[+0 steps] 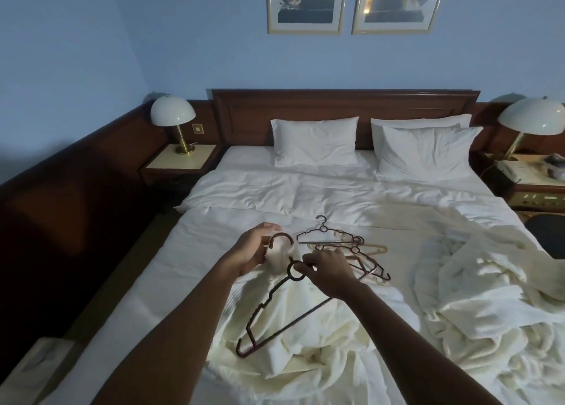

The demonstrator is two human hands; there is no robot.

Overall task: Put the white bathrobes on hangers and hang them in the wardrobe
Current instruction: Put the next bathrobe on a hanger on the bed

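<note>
A white bathrobe (293,328) lies crumpled on the bed in front of me, its collar lifted. My left hand (250,252) grips the collar together with a brown hanger hook (279,237) that pokes out above it. My right hand (330,270) pinches a dark hanger (266,310) by the ring below its hook; that hanger slants down over the robe. A loose pile of several hangers (345,245) lies on the sheet just beyond my hands. More white bathrobe fabric (495,297) is heaped at the right of the bed. No wardrobe is in view.
The bed (244,196) has white sheets, pillows (315,141) and a dark wooden headboard (345,102). Nightstands with dome lamps (172,114) stand on both sides; the right one holds a telephone (516,169). A dark chair (547,236) sits at the right edge.
</note>
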